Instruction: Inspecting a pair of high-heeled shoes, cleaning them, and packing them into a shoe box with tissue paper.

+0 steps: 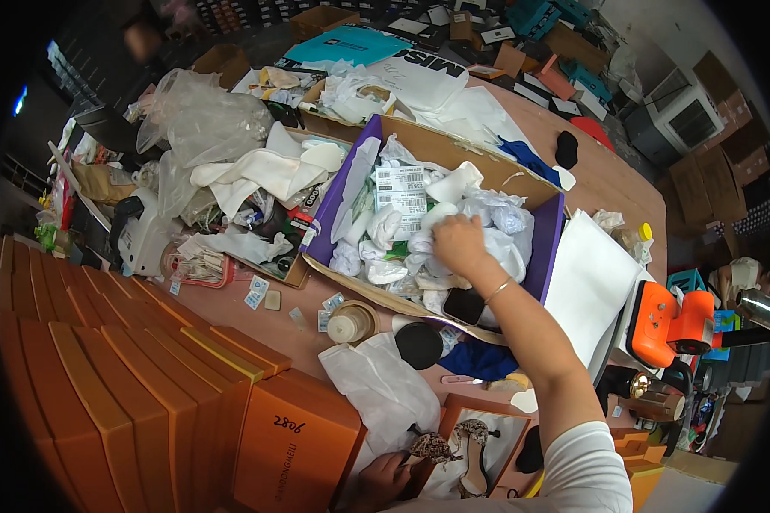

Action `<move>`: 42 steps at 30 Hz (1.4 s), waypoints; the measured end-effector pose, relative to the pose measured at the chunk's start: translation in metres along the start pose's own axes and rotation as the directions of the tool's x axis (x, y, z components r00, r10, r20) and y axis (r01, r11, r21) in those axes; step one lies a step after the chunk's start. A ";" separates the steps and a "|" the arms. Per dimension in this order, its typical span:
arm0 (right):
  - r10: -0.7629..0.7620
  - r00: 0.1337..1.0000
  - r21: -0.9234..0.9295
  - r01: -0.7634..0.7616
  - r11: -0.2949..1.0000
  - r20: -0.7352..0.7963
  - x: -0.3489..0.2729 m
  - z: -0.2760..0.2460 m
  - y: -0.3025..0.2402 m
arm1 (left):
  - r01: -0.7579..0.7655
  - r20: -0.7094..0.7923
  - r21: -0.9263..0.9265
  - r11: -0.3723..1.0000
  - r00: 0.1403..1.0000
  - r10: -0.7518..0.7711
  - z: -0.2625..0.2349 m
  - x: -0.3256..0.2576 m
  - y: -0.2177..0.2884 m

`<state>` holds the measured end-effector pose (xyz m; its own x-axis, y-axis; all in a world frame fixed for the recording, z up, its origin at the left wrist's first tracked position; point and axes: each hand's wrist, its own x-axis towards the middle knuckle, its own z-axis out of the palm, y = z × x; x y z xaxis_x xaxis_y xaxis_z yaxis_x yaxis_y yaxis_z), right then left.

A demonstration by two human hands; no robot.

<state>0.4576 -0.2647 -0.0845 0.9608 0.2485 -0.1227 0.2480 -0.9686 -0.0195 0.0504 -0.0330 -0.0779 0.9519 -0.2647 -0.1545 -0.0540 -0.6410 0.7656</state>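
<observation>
My right hand (460, 244) reaches into a purple-sided cardboard box (553, 248). Its fingers curl down among white crumpled wads (385, 224) and clear plastic bags (498, 210); what they grip, if anything, is hidden. White printed label sheets (399, 190) lie beside it in the box. Low in the picture and in shade, my left hand (383, 480) closes on a patterned high-heeled sandal (431, 447). A matching sandal (472, 457) lies in an open shoebox (506, 426) just to the right, and white tissue paper (383, 389) spreads behind the left hand.
Orange shoeboxes (295, 445) stand stacked at the left. A tape roll (353, 323), a black round pad (418, 345) and blue cloth (479, 360) lie before the purple box. An orange-and-black tool (659, 321) stands at the right. A cluttered carton (295, 272) sits left of the box.
</observation>
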 end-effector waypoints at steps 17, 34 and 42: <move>-0.244 0.934 0.150 0.289 0.946 -0.261 -0.020 -0.018 0.038 | 0.054 0.072 0.030 0.998 0.996 -0.056 0.002 -0.002 -0.005; 0.312 0.883 0.606 -0.041 0.795 -0.349 0.004 -0.005 0.089 | 0.028 0.059 0.028 0.999 0.998 -0.030 0.007 -0.004 -0.008; 0.031 0.999 0.561 -0.034 0.827 0.015 0.015 0.001 0.059 | 0.066 0.045 0.019 0.998 0.997 -0.067 0.005 -0.005 -0.002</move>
<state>0.4868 -0.3182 -0.0886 0.9662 0.2178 -0.1378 0.1028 -0.8159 -0.5690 0.0439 -0.0340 -0.0820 0.9387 -0.2535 -0.2336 0.0035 -0.6708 0.7416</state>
